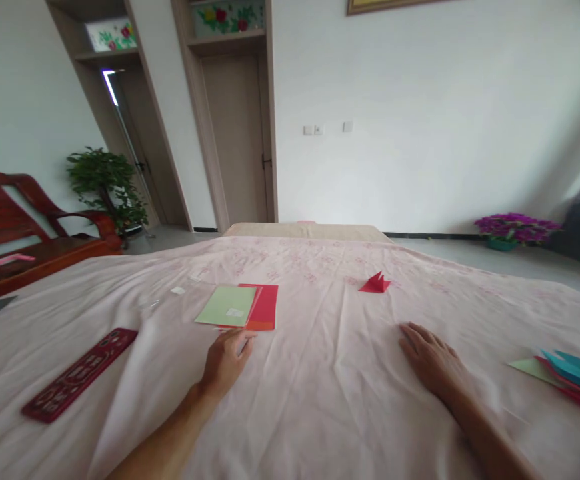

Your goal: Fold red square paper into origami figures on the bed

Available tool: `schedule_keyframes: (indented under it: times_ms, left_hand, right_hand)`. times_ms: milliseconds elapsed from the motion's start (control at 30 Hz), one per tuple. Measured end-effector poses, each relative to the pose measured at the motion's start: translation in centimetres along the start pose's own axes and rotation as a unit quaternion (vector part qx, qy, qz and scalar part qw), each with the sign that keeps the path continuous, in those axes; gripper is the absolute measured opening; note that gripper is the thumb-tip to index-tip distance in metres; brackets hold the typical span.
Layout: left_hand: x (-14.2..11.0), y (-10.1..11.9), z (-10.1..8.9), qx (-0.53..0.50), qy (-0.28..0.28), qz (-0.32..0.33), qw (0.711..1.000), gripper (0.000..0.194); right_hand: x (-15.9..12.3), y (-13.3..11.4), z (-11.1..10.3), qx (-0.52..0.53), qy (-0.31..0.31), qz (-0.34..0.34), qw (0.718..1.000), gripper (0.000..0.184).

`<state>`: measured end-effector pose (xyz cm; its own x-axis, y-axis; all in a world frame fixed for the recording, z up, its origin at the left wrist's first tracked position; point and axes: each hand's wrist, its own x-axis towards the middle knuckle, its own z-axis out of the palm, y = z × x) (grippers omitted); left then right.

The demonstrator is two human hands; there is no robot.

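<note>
My left hand (226,360) reaches forward over the pink cloth (320,387), its fingertips touching the near edge of a stack of paper sheets: a light green sheet (226,305) on top of red ones (265,307). Its fingers are loosely curled and hold nothing. My right hand (433,363) lies palm down and flat on the cloth, fingers stretched out, empty. A small folded red paper shape (375,284) sits beyond the right hand, apart from it.
A dark red carved ruler-like strip (77,375) lies at the left. Folded teal, red and green paper pieces (573,379) rest at the right edge. Small white scraps (177,291) lie left of the stack. A wooden bench (30,240), potted plant (107,183) and doors stand behind.
</note>
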<state>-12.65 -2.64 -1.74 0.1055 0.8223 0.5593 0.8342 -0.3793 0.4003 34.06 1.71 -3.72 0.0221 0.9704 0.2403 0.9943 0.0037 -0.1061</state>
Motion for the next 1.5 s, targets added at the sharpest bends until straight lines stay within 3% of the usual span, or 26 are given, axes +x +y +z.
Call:
schedule_keyframes:
  times_ms: [133,267,400,533,733,933,1000,1167,1333,1500]
  left_hand:
    - [1.1,-3.1,-1.4,0.058,0.072,-0.062,0.994,0.020]
    - [1.5,-5.3,-2.5,0.091,0.087,-0.095,0.987,0.022]
    - [1.6,-7.6,-2.8,0.093,0.036,-0.099,0.990,0.031]
    - [1.6,-9.3,-2.4,0.077,-0.034,-0.084,0.993,0.024]
    - [2.1,-7.0,-1.5,0.083,-0.088,-0.036,0.992,0.061]
    - [4.1,-4.5,-0.3,0.073,-0.149,0.006,0.986,0.024]
    - [4.8,-4.6,-0.1,0.074,-0.161,-0.006,0.984,0.017]
    - [6.3,-5.8,-0.7,0.067,-0.164,-0.069,0.982,0.035]
    - [7.4,-6.6,-1.3,0.001,-0.182,-0.125,0.975,0.033]
    - [8.0,-7.3,-1.0,-0.078,-0.178,-0.165,0.967,0.032]
  right_hand:
    - [0.6,1.2,1.4,-0.010,0.022,-0.002,1.000,0.054]
    - [0.9,2.1,2.2,-0.008,0.027,-0.011,1.000,0.055]
    - [1.0,2.4,2.4,0.002,0.028,-0.021,0.999,0.057]
    - [1.1,2.7,2.7,0.000,0.021,-0.020,1.000,0.059]
    - [1.0,2.6,2.8,-0.010,0.023,-0.022,0.999,0.057]
    - [0.6,2.1,2.3,-0.022,0.017,-0.022,0.999,0.058]
    - [0.6,2.2,2.3,-0.026,0.014,-0.023,0.999,0.058]
    - [0.7,2.5,2.8,-0.029,0.023,-0.033,0.999,0.058]
    - [0.8,2.5,2.8,-0.020,0.024,-0.026,0.999,0.055]
    - [1.5,0.4,0.3,-0.038,-0.065,-0.056,0.996,0.052]
